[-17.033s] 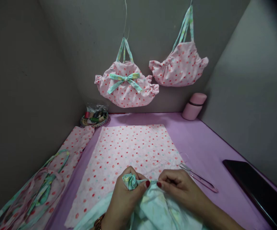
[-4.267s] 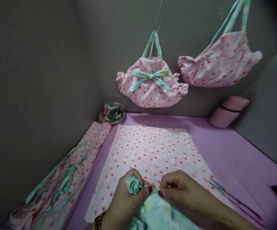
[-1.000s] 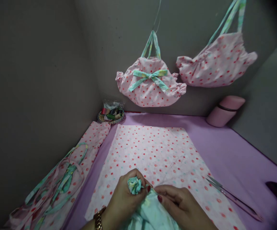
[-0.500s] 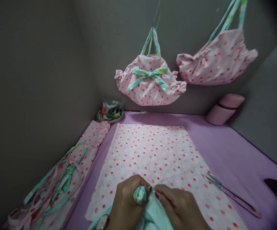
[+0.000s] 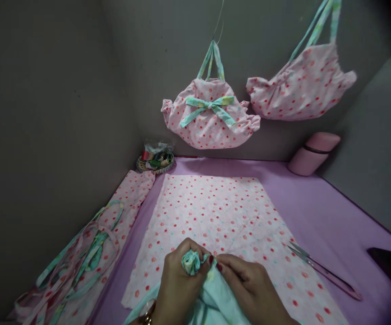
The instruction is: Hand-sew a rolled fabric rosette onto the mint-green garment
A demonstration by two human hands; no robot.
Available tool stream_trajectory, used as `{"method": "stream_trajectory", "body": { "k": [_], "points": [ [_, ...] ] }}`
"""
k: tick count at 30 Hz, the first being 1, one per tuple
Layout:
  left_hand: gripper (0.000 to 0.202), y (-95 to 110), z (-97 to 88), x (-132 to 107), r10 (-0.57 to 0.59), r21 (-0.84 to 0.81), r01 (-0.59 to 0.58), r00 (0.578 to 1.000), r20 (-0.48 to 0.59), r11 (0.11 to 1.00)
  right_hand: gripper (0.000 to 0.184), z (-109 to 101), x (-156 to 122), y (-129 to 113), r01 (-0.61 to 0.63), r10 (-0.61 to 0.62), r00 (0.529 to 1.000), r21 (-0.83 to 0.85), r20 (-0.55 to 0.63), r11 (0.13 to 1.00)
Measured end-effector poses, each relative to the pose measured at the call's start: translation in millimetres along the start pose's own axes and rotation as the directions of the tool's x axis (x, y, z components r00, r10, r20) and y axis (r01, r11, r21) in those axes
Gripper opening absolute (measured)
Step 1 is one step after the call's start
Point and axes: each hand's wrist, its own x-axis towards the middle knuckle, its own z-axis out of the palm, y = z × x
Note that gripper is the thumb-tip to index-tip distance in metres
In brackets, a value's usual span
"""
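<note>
At a purple desk (image 5: 317, 198), over dotted pink cloth (image 5: 212, 207), pinches mint fabric (image 5: 217, 293) in left hand (image 5: 180, 282) and right hand (image 5: 251, 280), held close together. Clasps a rolled mint strip (image 5: 191, 262) in left hand too.

A sewing nook — thread spools (image 5: 155, 163), scissors (image 5: 323, 270), spread fabric (image 5: 215, 210).

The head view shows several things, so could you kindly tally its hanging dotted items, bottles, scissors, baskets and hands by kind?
Hanging dotted items: 2
Pink bottle: 1
Scissors: 1
Basket: 1
Hands: 2
Total: 7
</note>
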Motion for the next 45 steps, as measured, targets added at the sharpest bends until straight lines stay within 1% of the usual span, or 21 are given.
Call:
{"method": "stream_trajectory", "body": {
  "k": [5, 7, 10, 12, 18, 21, 25, 28, 33, 36, 38, 39, 40, 42, 45],
  "points": [
    [0.018, -5, -0.6, 6, -0.084, -0.105, 0.08, 0.996, -0.032, 0.991, 0.026, -2, 0, 0, -0.038, 0.035, 0.999, 0.092, 0.029, 0.995],
    [0.021, -4, -0.6, 9, -0.124, -0.165, 0.12, 0.992, -0.012, 0.979, 0.025, -4, 2, 1, -0.052, 0.044, 0.997, 0.137, 0.061, 0.989],
    [0.026, 0, -1.2, 13, -0.192, -0.271, 0.205, 0.979, 0.075, 0.941, 0.025, -8, 4, 3, -0.087, 0.069, 0.993, 0.193, 0.098, 0.977],
    [0.028, 2, -2.7, 15, -0.213, -0.325, 0.248, 0.967, 0.14, 0.913, 0.027, -11, 5, 5, -0.112, 0.086, 0.988, 0.221, 0.125, 0.969],
    [0.03, 3, -8.9, 17, -0.194, -0.44, 0.319, 0.932, 0.306, 0.839, 0.026, -17, 6, 8, -0.18, 0.093, 0.964, 0.353, 0.25, 0.918],
    [0.032, 3, -10.1, 17, -0.187, -0.5, 0.351, 0.919, 0.347, 0.792, 0.025, -20, 6, 7, -0.2, 0.088, 0.958, 0.412, 0.274, 0.889],
    [0.033, 3, -9.5, 15, -0.208, -0.571, 0.422, 0.891, 0.403, 0.704, 0.025, -23, 7, 4, -0.214, 0.067, 0.946, 0.457, 0.317, 0.863],
    [0.036, 4, -9.1, 15, -0.226, -0.568, 0.463, 0.87, 0.439, 0.68, 0.027, -23, 6, 4, -0.229, 0.057, 0.933, 0.464, 0.355, 0.856],
    [0.04, 4, -9.4, 16, -0.284, -0.529, 0.501, 0.853, 0.439, 0.686, 0.034, -22, 4, 3, -0.176, 0.028, 0.936, 0.398, 0.35, 0.901],
    [0.042, 4, -8.1, 16, -0.301, -0.518, 0.502, 0.854, 0.425, 0.693, 0.036, -19, 4, 1, -0.09, -0.007, 0.954, 0.31, 0.3, 0.947],
    [0.042, 5, -6.4, 15, -0.306, -0.515, 0.491, 0.862, 0.404, 0.703, 0.034, -16, 4, 0, -0.033, -0.03, 0.966, 0.236, 0.258, 0.971],
    [0.042, 5, -5.6, 15, -0.31, -0.513, 0.485, 0.867, 0.391, 0.709, 0.033, -15, 5, 0, -0.023, -0.028, 0.97, 0.21, 0.239, 0.977],
    [0.042, 5, -4.9, 14, -0.313, -0.512, 0.475, 0.873, 0.373, 0.716, 0.031, -14, 5, 1, -0.029, -0.016, 0.975, 0.197, 0.224, 0.98],
    [0.04, 5, -3.8, 14, -0.315, -0.508, 0.449, 0.89, 0.33, 0.736, 0.027, -13, 6, 3, -0.08, 0.034, 0.977, 0.214, 0.212, 0.974],
    [0.037, 4, -3.7, 14, -0.325, -0.539, 0.447, 0.894, 0.309, 0.714, 0.024, -15, 5, 6, -0.191, 0.108, 0.961, 0.328, 0.256, 0.925]
  ]
}}
